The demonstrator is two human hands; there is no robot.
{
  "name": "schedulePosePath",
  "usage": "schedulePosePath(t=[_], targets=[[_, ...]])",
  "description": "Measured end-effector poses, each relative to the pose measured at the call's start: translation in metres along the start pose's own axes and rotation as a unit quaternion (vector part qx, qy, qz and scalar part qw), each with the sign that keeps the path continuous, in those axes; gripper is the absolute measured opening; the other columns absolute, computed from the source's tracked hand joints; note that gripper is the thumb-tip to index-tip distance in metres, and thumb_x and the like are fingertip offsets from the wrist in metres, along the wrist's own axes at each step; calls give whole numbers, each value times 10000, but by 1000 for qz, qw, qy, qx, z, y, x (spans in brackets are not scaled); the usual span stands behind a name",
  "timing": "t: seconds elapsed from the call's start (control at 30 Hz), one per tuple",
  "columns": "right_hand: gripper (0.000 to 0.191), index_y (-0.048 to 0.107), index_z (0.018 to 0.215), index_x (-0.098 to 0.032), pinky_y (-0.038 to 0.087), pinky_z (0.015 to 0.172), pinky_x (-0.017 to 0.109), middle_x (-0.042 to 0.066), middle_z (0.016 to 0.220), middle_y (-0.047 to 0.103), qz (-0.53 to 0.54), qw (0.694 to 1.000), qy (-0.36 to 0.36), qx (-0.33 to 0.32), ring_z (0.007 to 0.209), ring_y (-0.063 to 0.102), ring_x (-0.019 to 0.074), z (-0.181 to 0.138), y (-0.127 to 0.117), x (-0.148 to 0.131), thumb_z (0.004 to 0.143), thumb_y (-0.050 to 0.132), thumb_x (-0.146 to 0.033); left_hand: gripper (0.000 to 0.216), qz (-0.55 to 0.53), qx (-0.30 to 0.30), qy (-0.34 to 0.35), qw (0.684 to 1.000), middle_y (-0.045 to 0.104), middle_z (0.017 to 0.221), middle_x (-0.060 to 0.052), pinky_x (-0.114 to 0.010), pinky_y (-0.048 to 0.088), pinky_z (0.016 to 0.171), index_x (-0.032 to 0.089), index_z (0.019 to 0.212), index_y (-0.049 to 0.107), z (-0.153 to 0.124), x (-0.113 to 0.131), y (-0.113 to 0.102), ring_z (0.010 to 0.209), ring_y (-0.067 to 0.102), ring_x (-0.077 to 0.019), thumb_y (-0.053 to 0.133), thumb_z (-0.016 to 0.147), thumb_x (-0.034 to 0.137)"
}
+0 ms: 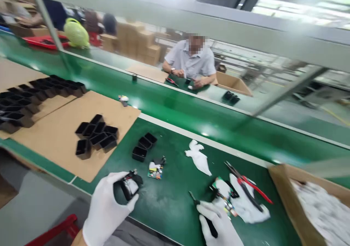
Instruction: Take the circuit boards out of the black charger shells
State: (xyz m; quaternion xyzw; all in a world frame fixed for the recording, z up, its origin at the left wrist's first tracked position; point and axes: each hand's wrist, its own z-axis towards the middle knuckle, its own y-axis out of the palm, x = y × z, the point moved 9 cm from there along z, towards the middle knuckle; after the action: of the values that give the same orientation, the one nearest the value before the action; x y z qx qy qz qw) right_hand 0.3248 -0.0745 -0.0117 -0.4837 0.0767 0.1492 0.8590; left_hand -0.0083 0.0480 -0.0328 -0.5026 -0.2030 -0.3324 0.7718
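My left hand (108,207), white-gloved, is closed around a small black plastic housing (126,191) with white material and parts inside. My gloved right hand (217,222) grips a slim black-handled tool (194,198), its thin tip pointing up and left; its exact kind is unclear. Right beside those fingers lie circuit boards (223,188) with white blocks and small coloured components. Another small circuit board (155,169) rests between my hands, nearer the left one. Three open black housings (144,145) stand behind it.
Red-and-black pliers (247,187) lie on a white cloth (250,204), and a crumpled white glove (198,156) lies farther back. At right is a cardboard box (290,202) of white material. Cardboard sheets (62,140) at left carry many black housings. A person (191,62) works across the bench.
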Motion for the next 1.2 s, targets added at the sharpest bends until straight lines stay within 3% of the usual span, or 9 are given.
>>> schedulePosePath(t=[0.17,0.3,0.43,0.57,0.73,0.87,1.03,1.1,1.2], targets=[[114,768,1045,-228,697,819,363,48,985,824,-22,994,93,-56,879,828,230,10,1,-6,1016,660,-203,398,34,-80,-74,994,837,1090,-92,-467,679,850,239,1179,742,-3,-7,7,968,824,-361,785,834,433],[81,787,980,-241,656,760,321,11,883,784,-13,988,121,-99,796,783,200,13,1,-9,997,709,-226,403,-3,-129,-80,988,815,1066,-32,-386,693,764,283,1208,735,-9,9,14,904,841,-300,818,831,398],[194,793,973,-247,630,923,374,41,966,805,-34,979,186,-82,926,780,216,13,-34,23,1060,637,-322,461,-64,-169,-10,984,794,1078,-17,-383,697,808,306,1269,701,-8,42,24,871,835,-269,822,826,344],[229,801,1018,-221,587,765,350,62,922,781,-110,946,296,-68,788,749,215,11,-75,96,1037,627,-369,494,-111,-208,77,969,785,1093,-11,-375,689,806,316,1286,692,9,85,39,892,831,-259,819,810,299],[218,782,862,-231,519,788,366,81,935,729,-157,922,331,-122,869,722,253,23,-67,165,944,721,-423,547,-98,-242,162,951,772,1102,-16,-385,657,784,300,1283,674,39,144,72,936,813,-277,842,764,258],[339,616,672,-242,516,812,390,86,875,673,-140,929,306,-151,829,670,250,31,-51,189,950,661,-432,563,-50,-264,197,943,746,1030,-2,-365,638,768,294,1232,694,52,173,104,870,788,-255,865,704,198],[370,665,886,-247,522,1121,502,176,1236,755,-97,944,305,-78,1273,675,319,29,-85,214,1052,404,-451,517,-63,-242,267,931,738,1002,-27,-319,619,716,269,1249,689,59,194,122,841,778,-238,781,755,149],[439,661,923,-278,561,1066,504,135,1148,781,-87,942,321,-54,1201,719,304,27,-107,217,1091,324,-502,510,-82,-236,294,923,733,989,-30,-324,630,748,246,1262,678,59,199,125,855,780,-234,758,771,137],[500,578,737,-307,607,817,453,75,865,768,-70,938,336,-54,872,760,259,28,-133,204,1102,409,-605,499,-90,-235,298,921,720,977,-17,-315,623,719,243,1250,662,59,198,129,820,766,-214,736,772,119]])
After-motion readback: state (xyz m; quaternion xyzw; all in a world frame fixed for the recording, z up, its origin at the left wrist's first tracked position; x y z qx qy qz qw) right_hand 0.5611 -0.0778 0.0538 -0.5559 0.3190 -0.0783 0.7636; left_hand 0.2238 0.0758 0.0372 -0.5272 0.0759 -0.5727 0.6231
